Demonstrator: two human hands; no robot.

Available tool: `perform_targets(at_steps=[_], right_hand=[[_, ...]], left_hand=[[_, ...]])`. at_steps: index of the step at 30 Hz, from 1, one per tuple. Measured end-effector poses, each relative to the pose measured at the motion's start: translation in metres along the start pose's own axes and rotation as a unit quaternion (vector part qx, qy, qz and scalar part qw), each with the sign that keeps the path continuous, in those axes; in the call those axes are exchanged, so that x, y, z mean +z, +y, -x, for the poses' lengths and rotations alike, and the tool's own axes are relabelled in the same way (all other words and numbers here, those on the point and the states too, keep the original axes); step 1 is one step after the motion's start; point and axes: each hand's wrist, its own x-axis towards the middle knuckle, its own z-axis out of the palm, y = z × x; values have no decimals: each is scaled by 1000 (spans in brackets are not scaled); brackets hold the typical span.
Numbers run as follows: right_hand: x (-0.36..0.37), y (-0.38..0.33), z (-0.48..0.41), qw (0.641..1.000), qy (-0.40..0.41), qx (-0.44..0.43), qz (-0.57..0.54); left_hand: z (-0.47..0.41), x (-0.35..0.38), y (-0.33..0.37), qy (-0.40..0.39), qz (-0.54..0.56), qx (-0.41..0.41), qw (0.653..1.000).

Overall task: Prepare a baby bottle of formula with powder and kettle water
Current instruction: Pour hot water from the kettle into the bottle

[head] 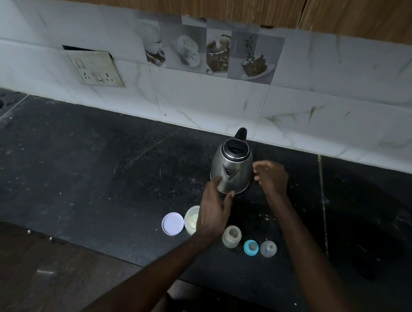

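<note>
While both hands, left hand and right hand, hover open and empty beside it near the counter's back edge, kettle looks smooth, heavyish; rear handle probably safest.

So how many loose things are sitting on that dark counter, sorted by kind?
Kettle: 1
Powder tub: 1
Tub lid: 1
Bottle: 1
Blue collar ring: 1
Clear cap: 1
Total: 6

no readable text anywhere tbh, kettle shows no legible brand, tile pictures are just coffee cups and beans, switch plate markings too blurry
</note>
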Motion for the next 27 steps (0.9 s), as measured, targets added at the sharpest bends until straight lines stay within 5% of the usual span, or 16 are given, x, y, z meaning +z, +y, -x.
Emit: perform_targets(at_steps=[5, 17, 20, 23, 27], right_hand=[[11, -57, -54, 999, 48, -10, 4], [54, -66, -97, 979, -113, 126, -116], [52, -63, -98, 975, -125, 131, -128], [50, -56, -101, 970, -145, 134, -145], [49, -51, -100, 969, -160, 119, -146]], left_hand=[[-69, -5, 6, 30, 26, -94, 995], [-170, -1, 1, -135, -35, -183, 973], [-179, -3, -2, -179, 44, -252, 950], [-180, -10, -4, -234, 202, -345, 887], [-177, -15, -6, -257, 244, -342, 870]])
